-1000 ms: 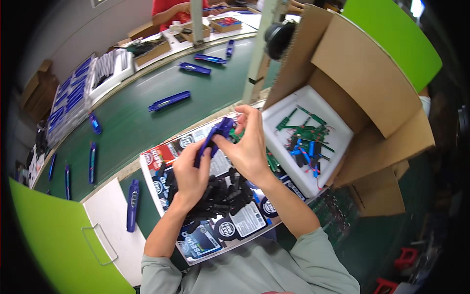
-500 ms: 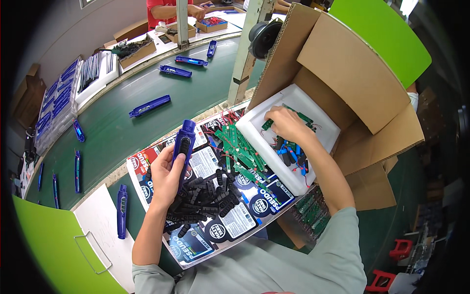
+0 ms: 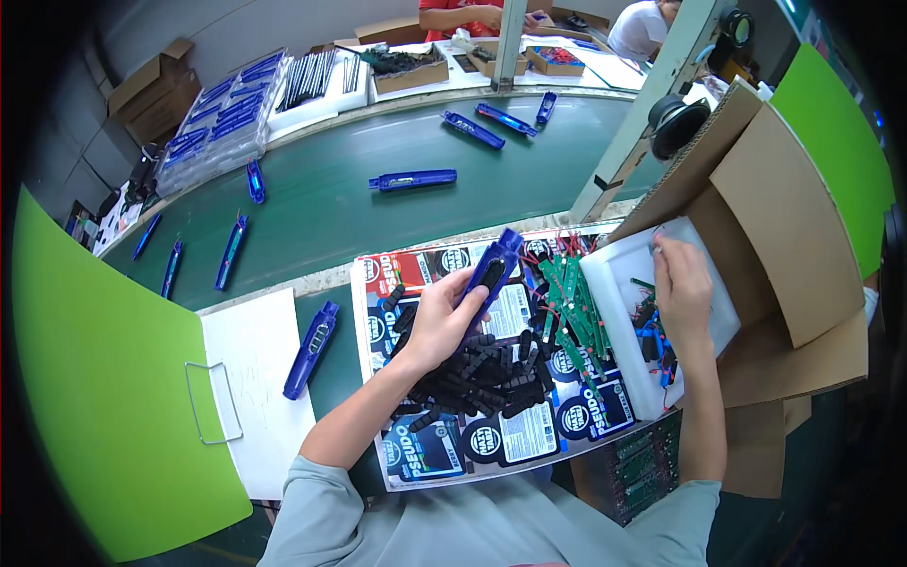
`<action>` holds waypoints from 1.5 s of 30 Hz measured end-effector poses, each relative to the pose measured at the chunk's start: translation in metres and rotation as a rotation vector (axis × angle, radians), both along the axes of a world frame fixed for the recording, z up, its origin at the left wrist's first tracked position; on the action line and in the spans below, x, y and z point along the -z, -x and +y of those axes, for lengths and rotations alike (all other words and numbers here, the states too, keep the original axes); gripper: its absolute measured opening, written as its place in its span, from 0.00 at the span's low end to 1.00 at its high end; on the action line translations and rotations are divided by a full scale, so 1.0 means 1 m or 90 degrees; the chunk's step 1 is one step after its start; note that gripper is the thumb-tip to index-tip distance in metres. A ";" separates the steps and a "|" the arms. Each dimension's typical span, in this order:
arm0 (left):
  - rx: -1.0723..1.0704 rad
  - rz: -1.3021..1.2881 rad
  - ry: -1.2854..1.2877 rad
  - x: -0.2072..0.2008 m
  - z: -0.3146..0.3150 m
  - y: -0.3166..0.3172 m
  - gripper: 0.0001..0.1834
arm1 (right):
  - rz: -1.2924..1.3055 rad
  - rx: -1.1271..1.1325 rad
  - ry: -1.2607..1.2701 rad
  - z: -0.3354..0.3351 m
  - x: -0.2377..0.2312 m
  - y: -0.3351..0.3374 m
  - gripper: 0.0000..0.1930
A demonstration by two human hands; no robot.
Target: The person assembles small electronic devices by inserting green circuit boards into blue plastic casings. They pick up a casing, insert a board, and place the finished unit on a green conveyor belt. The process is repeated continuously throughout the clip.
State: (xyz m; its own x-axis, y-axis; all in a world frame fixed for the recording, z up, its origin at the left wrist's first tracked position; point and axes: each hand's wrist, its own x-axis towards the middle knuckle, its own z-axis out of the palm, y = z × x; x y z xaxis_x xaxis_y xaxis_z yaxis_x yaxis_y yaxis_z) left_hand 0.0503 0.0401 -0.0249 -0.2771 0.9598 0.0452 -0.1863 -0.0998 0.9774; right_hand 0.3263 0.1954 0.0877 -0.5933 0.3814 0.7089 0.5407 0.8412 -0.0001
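My left hand (image 3: 440, 321) is closed around a long blue plastic casing (image 3: 497, 267) with a black piece set in its opening. Below that hand lies a heap of small black plastic pieces (image 3: 472, 383). My right hand (image 3: 682, 283) is over the white foam tray (image 3: 619, 340), fingers pinched together near its far edge; whatever is between the fingertips is too small to make out. Blue and black wired parts (image 3: 650, 342) lie in the tray, partly hidden by that hand. Green circuit boards (image 3: 572, 302) with red wires are piled left of the tray.
A blue casing (image 3: 312, 350) lies beside the white board (image 3: 253, 378) on my left. More casings, such as one casing (image 3: 413, 180), lie on the green conveyor (image 3: 331, 227). A cardboard box (image 3: 784, 236) and a metal post (image 3: 628, 142) stand at right. Across the conveyor, people work.
My head view has turned, so the scene sits further right. My right hand has moved from the tray's boards to near its far edge. My left hand keeps the casing.
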 end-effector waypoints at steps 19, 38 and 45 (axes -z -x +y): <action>-0.029 -0.143 -0.078 -0.031 -0.010 -0.011 0.20 | 0.391 -0.293 0.689 -0.092 0.024 0.122 0.12; -0.013 -0.135 -0.095 -0.027 -0.004 -0.016 0.21 | 0.386 -0.326 0.662 -0.087 0.030 0.123 0.11; 0.008 -0.152 -0.091 -0.030 -0.005 -0.018 0.21 | 0.375 -0.325 0.648 -0.087 0.033 0.121 0.11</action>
